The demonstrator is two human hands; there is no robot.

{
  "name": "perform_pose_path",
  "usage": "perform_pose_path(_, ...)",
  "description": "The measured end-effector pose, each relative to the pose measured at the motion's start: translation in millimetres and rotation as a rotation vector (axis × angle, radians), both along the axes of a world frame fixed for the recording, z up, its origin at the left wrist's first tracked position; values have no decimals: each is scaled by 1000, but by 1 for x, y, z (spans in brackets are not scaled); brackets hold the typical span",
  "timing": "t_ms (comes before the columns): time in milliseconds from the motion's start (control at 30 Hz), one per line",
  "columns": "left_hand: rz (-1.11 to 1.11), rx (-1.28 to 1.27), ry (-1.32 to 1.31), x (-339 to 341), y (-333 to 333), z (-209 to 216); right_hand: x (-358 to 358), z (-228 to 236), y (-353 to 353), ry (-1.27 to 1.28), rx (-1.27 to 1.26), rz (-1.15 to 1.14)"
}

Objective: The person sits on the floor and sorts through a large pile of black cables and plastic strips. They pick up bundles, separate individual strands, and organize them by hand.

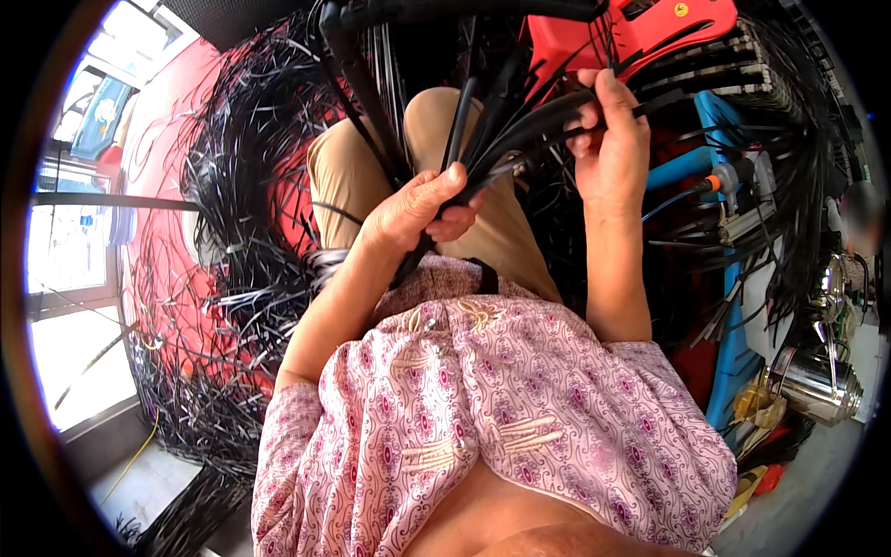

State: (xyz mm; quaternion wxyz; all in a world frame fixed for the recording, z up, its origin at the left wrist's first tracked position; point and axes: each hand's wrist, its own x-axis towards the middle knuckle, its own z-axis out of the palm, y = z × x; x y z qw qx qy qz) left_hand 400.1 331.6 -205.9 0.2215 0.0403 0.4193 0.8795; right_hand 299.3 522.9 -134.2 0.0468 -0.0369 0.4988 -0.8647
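Over my lap, my left hand (422,209) is closed round a bundle of flat black strips (534,128). The strips run from its fist up to the right. My right hand (611,130) is raised, with thumb and fingers pinched on the strips near their far end. A few thin strands rise above its fingertips. Beyond my knees stands a black tubular frame (445,16), and more black strips hang down from it. Where the bundle's lower end goes below my left fist is mostly hidden.
Heaps of loose black strips (264,139) cover the red floor (153,241) at left. A red plastic stool (640,37) stands far right. A blue plastic stool (733,371) holds a corded tool (731,176). Black-and-white woven pieces (724,65) and a shiny metal flask (817,385) are on the right.
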Motion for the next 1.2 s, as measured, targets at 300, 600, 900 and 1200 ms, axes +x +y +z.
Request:
perform_pose_path(300, 132, -53, -58, -11, -4, -6, 15, -4, -12, 80, 118, -122)
perform_pose_path(600, 137, -64, -107, -13, -8, -11, 17, -1, -6, 543, 428, -178)
perform_pose_path(900, 224, -158, -156, -14, -10, -5, 15, -16, -7, 86, 233, -160)
perform_pose_path(1200, 313, -131, -187, -16, -16, 2, 20, -21, -1, 54, 171, -137)
